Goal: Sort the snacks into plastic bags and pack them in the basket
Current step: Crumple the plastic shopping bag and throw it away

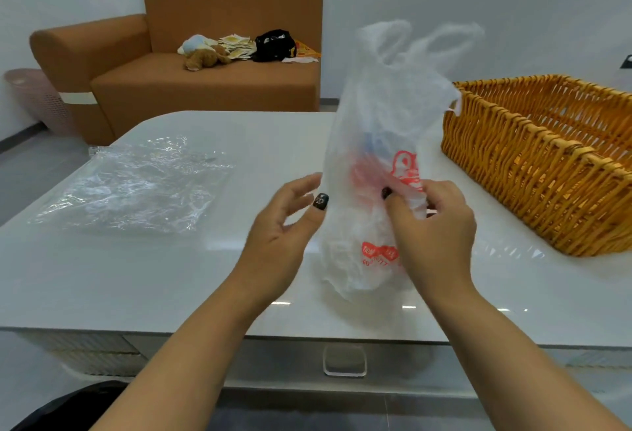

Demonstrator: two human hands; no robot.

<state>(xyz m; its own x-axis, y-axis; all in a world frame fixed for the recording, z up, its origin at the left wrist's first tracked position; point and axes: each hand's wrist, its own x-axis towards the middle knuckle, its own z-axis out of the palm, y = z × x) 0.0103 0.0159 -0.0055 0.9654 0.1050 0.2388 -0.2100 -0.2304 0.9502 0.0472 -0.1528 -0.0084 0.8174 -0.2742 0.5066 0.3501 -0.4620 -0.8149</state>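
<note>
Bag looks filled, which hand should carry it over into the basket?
Right, probably. The right hand already pinches the white bag, and the basket sits on that side. The left hand is open beside it.

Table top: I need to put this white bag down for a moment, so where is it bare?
Bare table lies along the near edge, left of the white bag, below the clear plastic sheet. The strip between the bag and the wicker basket is narrow. The far right is taken by the basket.
</note>
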